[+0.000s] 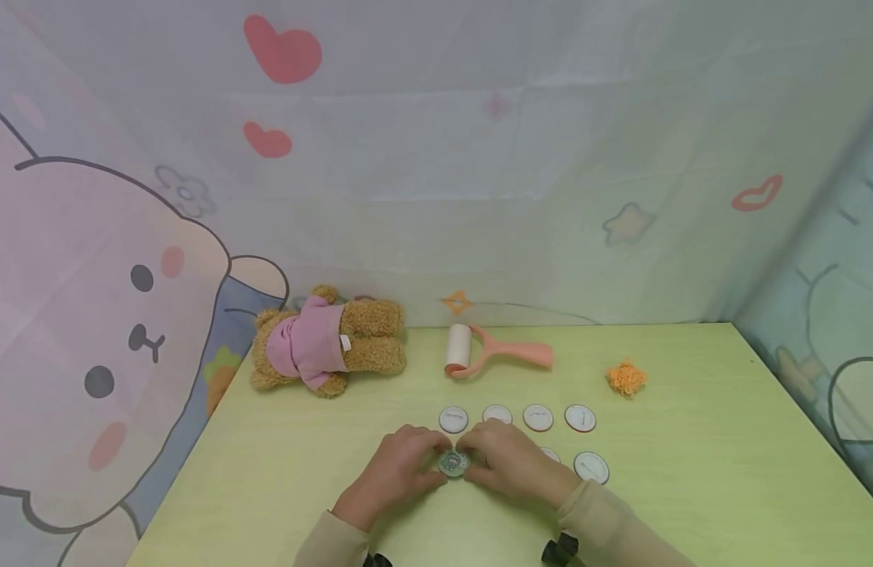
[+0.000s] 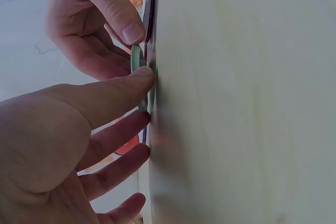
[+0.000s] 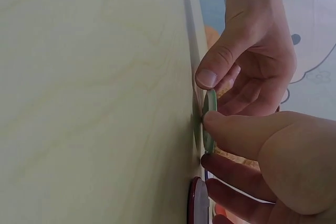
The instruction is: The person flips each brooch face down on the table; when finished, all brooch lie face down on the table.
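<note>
A small round green badge (image 1: pixel 454 464) with a printed picture on its face is between both hands, close over the table. My left hand (image 1: pixel 404 466) pinches its left edge with thumb and forefinger, the other fingers spread loosely. On the opposite edge, my right hand (image 1: pixel 513 458) pinches it the same way. Seen edge-on in the left wrist view, the badge (image 2: pixel 136 56) is a thin green disc by the thumb tips. The right wrist view shows another badge (image 3: pixel 197 200), red-rimmed, beside the right fingers. Part of the back row and the lower row is hidden behind my right hand.
Several badges lie pin side up, including one at the row's left (image 1: pixel 454 420) and one at lower right (image 1: pixel 591 468). Behind them are a lint roller (image 1: pixel 503 351) and a teddy bear (image 1: pixel 323 339) in pink. An orange yarn clump (image 1: pixel 626 379) sits right, with a printed curtain (image 1: pixel 436 197) behind.
</note>
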The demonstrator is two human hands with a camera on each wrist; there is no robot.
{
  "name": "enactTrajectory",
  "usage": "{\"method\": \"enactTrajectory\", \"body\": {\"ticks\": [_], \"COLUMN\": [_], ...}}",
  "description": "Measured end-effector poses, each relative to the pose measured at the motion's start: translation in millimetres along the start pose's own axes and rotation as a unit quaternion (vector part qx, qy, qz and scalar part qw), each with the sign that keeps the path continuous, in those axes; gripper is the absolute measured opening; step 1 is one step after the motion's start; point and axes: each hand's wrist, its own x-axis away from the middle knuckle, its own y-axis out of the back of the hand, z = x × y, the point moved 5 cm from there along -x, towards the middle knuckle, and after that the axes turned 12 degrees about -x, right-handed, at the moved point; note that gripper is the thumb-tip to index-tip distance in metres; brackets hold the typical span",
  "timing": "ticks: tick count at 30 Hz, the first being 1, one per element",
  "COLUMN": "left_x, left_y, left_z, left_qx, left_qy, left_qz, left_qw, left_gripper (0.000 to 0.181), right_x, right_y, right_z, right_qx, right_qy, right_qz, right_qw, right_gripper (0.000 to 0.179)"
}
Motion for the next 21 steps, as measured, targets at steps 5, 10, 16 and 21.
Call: {"method": "enactTrajectory", "body": {"ticks": [5,10,16,21], "left_x": [1.6,2.0,2.1,2.6], "left_y": [2.2,2.6,4.1,5.1], "left_z": [-0.1,0.7,0.9,1.5], "left_qx": [0.013,0.021,0.022,0.020], "left_qy": [0.001,0.006,0.002,0.010], "left_qz": [-0.002,0.000,-0.018,-0.038], "left_qw": [0.9999,0.9998,0.9996,0.9990], "left_gripper": [0.027,0.018,0.012,0.009], "right_x": [-0.4,-0.3,-1.8,-2.0], "right_y": [0.5,2.4,5.7,6.6], "right_z": [-0.4,-1.4,-2.9,-4.3], "right_qx": [-0.005,-0.023,-0.037,-0.053], "right_qy": [0.000,-0.003,-0.003,-0.018], "right_qz": [-0.008,-0.014,-0.032,-0.038], "right_qw": [1.0000,0.9996,0.9988,0.9977], "right_gripper": [0.023,0.018,0.011,0.006]}}
